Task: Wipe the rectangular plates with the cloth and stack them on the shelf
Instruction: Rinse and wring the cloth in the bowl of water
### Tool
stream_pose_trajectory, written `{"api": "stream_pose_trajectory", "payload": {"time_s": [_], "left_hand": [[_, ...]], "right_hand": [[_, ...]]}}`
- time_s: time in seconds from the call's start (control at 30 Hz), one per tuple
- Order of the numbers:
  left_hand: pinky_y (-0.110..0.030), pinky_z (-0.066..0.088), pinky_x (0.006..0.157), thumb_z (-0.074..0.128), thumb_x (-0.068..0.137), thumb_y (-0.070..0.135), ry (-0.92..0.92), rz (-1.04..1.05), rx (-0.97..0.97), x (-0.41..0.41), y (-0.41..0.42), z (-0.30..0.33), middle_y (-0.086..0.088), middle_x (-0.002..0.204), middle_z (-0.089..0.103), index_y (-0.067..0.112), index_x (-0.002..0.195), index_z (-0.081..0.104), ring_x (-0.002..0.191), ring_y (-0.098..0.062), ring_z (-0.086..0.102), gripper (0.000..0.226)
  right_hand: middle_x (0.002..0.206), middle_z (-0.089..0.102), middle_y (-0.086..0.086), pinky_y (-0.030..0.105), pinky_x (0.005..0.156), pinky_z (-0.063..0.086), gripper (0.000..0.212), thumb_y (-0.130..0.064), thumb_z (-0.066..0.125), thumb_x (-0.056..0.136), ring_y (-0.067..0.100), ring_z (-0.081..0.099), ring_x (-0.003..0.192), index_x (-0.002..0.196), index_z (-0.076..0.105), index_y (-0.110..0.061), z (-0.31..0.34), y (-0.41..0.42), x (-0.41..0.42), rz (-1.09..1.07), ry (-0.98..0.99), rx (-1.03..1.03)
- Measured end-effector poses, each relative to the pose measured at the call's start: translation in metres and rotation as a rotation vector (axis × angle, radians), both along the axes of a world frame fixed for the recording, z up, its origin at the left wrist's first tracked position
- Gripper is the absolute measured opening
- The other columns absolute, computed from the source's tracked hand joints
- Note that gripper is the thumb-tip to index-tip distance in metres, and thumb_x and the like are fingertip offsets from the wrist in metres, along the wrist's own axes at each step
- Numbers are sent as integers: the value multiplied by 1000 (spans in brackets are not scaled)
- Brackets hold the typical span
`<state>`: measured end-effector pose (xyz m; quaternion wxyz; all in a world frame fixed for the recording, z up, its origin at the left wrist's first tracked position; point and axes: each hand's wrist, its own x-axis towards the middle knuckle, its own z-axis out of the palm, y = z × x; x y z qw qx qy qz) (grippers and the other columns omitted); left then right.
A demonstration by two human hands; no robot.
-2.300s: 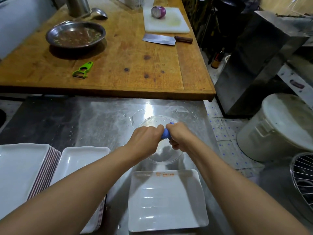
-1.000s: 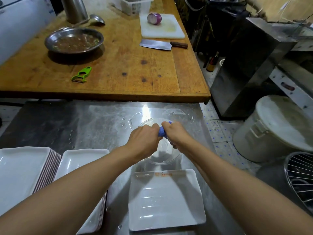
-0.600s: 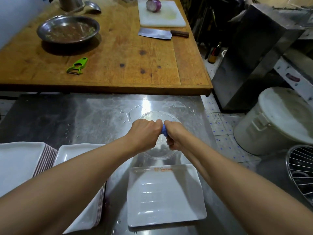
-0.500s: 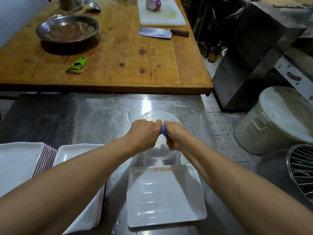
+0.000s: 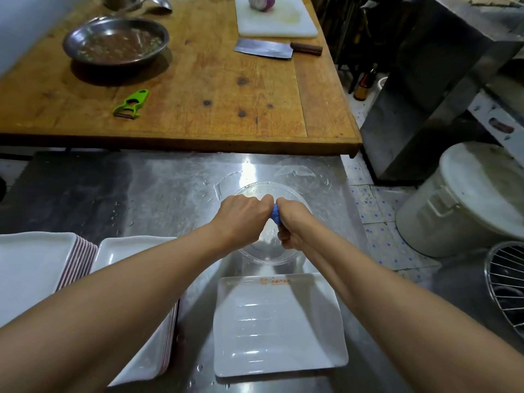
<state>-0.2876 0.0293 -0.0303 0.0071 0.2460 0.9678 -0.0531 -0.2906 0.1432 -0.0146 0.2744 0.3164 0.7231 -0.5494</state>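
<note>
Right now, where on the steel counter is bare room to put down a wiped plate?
Bare steel lies left of the clear bowl, between the wooden table edge and the plate stacks. Crowded: the near side, with the single plate and both hands wringing the blue cloth.

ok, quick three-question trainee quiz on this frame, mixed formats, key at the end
1. True or false: both hands grip the blue cloth.
2. What lies directly under the hands? A) clear round bowl B) green peeler C) cleaver
3. Fill in: the single white plate nearest the camera sits on the ____ counter.

Key: 1 true: left hand and right hand both hold it. 2 A. 3 steel.
</note>
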Motion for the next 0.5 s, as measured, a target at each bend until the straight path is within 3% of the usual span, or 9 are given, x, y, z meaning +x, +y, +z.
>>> {"api": "stream_pose_trajectory", "payload": {"time_s": [0.17,0.33,0.4,0.5], "left_hand": [[-27,14,44,42,83,1,12,26,0,2,-2,2,-1,65,37,12,105,43,54,-26,34,25],[-30,20,48,46,88,11,10,138,204,0,-7,12,-12,79,60,15,102,43,61,-32,40,14],[-33,27,55,48,89,20,-72,222,347,0,-12,13,-13,84,59,15,100,44,70,-34,47,12],[-32,33,60,53,87,24,-270,284,400,8,-10,12,-8,90,58,18,93,46,77,-29,51,10]], "right_hand": [[41,29,1,20,46,20,48,-10,36,82,15,22,42,34,37,-16,-2,-2,3,-17,22,-13],[55,38,3,16,42,30,25,-18,34,91,14,33,43,69,45,-12,13,-4,-2,-58,68,-114],[60,44,5,21,46,38,24,-17,34,93,14,43,48,75,50,-11,18,-5,-4,-29,60,-105],[74,53,15,30,55,48,16,-2,38,92,19,50,56,86,53,-5,20,-6,0,-29,1,-129]]}}
